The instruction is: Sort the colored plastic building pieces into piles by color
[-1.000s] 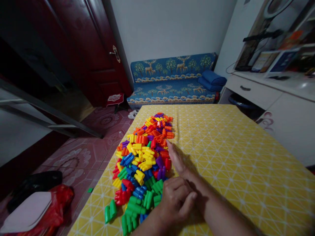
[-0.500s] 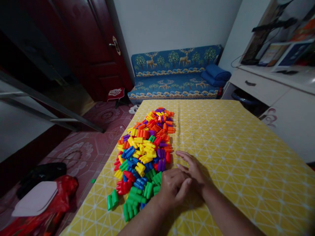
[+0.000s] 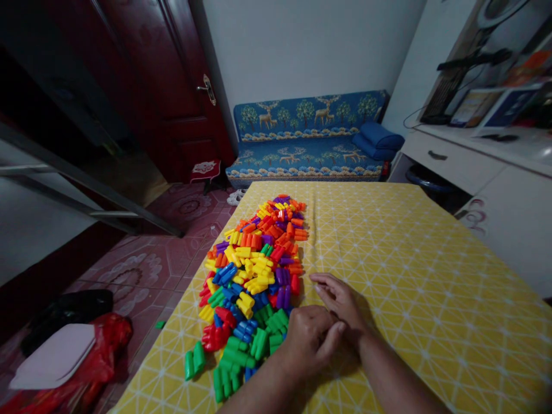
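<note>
A long heap of coloured plastic pieces (image 3: 254,264), in red, orange, yellow, green, blue and purple, lies along the left part of the yellow patterned tablecloth (image 3: 388,259). My left hand (image 3: 313,339) rests just right of the green pieces (image 3: 235,359), its fingers curled in; whether anything is inside them is hidden. Beside and partly behind it, my right hand (image 3: 340,299) lies on the cloth with its fingers stretched out toward the heap, not touching it, and nothing held. The two hands touch or overlap near the right wrist.
A blue sofa (image 3: 302,144) with folded blue cushions (image 3: 378,141) stands beyond the table. White drawers (image 3: 452,155) are at the right. On the floor at the left lie a pale lid (image 3: 58,356) and a red bag (image 3: 114,339). A metal frame (image 3: 86,190) stands at the left edge.
The view has tilted slightly upward, so the table and heap sit lower in the picture. Both hands appear slightly farther right of the heap, in much the same pose.
</note>
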{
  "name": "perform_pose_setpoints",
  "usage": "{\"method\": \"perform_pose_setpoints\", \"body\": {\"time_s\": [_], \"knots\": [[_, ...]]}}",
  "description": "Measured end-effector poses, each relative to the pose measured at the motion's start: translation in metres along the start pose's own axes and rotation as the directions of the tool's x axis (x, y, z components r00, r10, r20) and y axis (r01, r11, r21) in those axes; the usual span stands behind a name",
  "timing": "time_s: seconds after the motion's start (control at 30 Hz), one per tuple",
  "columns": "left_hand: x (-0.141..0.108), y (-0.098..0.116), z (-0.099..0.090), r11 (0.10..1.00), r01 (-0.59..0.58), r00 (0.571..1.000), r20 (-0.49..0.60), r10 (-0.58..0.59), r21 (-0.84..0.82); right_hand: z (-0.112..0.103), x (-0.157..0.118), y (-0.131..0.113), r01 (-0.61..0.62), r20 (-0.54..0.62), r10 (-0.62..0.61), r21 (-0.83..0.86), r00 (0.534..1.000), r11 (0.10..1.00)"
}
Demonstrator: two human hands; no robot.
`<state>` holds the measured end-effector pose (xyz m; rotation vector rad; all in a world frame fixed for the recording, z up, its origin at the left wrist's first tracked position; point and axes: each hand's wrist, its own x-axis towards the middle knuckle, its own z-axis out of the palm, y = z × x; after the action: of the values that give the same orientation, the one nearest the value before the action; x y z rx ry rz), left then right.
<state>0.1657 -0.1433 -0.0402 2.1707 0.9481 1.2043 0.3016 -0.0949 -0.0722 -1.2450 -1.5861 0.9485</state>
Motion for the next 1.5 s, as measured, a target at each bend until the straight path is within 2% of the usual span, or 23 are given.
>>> {"method": "perform_pose_setpoints", "body": {"time_s": [0.2, 0.5, 0.73, 0.87, 0.97, 1.07, 1.13, 1.23, 1.33, 1.43, 1.5], "knots": [[-0.002, -0.002, 0.002, 1.000, 0.010, 1.000, 0.016, -0.010, -0.011, 0.002, 0.000, 0.005, 0.025, -0.016, -0.025, 0.015, 1.000, 1.000], [-0.002, -0.002, 0.000, 1.000, -0.003, 0.999, 0.033, 0.004, -0.026, 0.007, 0.003, 0.002, 0.069, -0.031, -0.077, -0.216, 0.997, 0.974], [-0.002, -0.004, 0.001, 1.000, 0.028, 0.999, 0.046, -0.027, -0.014, 0.013, 0.007, 0.010, 0.094, -0.044, -0.103, -0.176, 0.994, 0.980], [-0.002, -0.006, 0.002, 0.999, 0.021, 0.999, 0.046, -0.020, -0.024, 0.009, 0.007, 0.007, 0.121, 0.000, -0.122, -0.169, 0.992, 0.978], [-0.001, -0.009, 0.001, 0.999, 0.041, 0.999, 0.024, -0.041, -0.015, 0.006, 0.003, -0.002, 0.145, 0.074, -0.129, -0.263, 0.989, 0.954], [0.006, -0.008, -0.002, 0.995, 0.102, 0.994, -0.046, -0.103, -0.024, 0.008, -0.001, -0.010, 0.212, 0.191, -0.151, -0.357, 0.970, 0.910], [0.018, -0.004, -0.004, 0.982, 0.179, 0.976, -0.111, -0.185, -0.059, 0.014, -0.002, -0.010, 0.234, 0.197, -0.172, -0.357, 0.965, 0.904], [0.043, 0.000, -0.002, 0.935, 0.325, 0.920, -0.180, -0.347, -0.142, 0.020, 0.003, 0.001, 0.140, 0.055, -0.131, -0.216, 0.990, 0.966], [0.063, -0.007, 0.009, 0.901, 0.386, 0.871, -0.245, -0.427, -0.198, 0.007, 0.018, 0.018, -0.036, -0.121, 0.036, 0.003, 0.992, 0.999], [0.067, -0.023, 0.026, 0.906, 0.418, 0.863, -0.286, -0.418, -0.062, -0.021, 0.045, 0.027, -0.157, -0.185, 0.193, 0.194, 0.964, 0.968], [0.063, -0.033, 0.037, 0.876, 0.463, 0.879, -0.195, -0.435, 0.133, -0.037, 0.070, 0.027, -0.195, -0.159, 0.226, 0.194, 0.961, 0.962]]}}
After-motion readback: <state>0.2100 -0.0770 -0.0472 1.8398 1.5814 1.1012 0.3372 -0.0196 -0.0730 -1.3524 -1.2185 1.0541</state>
